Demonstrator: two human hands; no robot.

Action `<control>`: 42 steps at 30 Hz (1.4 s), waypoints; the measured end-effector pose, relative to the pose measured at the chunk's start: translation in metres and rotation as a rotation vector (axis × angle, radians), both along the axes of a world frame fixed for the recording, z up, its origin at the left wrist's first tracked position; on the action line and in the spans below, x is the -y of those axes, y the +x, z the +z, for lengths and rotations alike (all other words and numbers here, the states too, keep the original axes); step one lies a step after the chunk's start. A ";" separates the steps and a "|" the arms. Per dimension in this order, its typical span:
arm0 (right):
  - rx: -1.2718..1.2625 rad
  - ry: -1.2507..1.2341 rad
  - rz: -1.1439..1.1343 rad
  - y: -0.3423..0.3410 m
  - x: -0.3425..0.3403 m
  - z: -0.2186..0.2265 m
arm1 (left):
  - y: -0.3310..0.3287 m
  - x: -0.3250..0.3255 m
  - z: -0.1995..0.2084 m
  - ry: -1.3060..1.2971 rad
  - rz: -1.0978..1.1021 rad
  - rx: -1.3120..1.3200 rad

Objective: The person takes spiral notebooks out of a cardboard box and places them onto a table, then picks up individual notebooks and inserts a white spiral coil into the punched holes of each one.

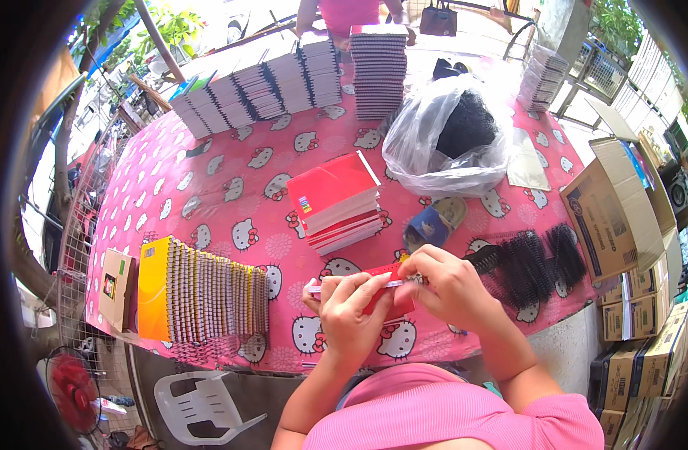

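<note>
A red notebook (380,273) with a row of punched holes lies tilted between my hands, over the near side of the table. Wrapped round its left part, my left hand (351,304) grips it with the thumb along the page edge. At the notebook's right end my right hand (443,281) is closed in a pinch; whatever its fingertips hold is too small to make out. Just beyond stands a stack of red-covered notebooks (333,187), with no coils showing. Right of my right hand lies a pile of black spiral binding coils (527,266).
Yellow-covered spiral notebooks (155,289) line the left side. Bound notebook stacks (284,82) stand at the back. A clear plastic bag (411,154) holds black material. A blue and tan rounded thing (434,225) lies mid-table. An open cardboard box (602,210) is at right.
</note>
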State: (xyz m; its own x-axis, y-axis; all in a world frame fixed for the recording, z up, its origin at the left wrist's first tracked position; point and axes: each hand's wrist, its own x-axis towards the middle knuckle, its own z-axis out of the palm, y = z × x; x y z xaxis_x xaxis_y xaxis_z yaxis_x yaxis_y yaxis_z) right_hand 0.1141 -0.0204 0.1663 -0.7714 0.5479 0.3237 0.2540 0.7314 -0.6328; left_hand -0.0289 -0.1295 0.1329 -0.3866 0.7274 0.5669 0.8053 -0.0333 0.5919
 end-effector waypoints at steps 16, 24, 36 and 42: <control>-0.011 0.107 0.005 -0.001 -0.004 -0.015 | -0.002 0.007 0.002 -0.023 0.010 -0.019; 0.328 0.262 0.077 0.058 -0.186 -0.144 | -0.003 0.006 0.010 -0.025 -0.091 -0.024; 0.007 -0.334 0.196 0.036 -0.099 -0.042 | -0.002 -0.009 -0.003 0.042 -0.106 0.010; 0.081 -0.386 0.208 0.041 -0.091 -0.030 | -0.001 -0.008 -0.002 0.038 -0.117 0.044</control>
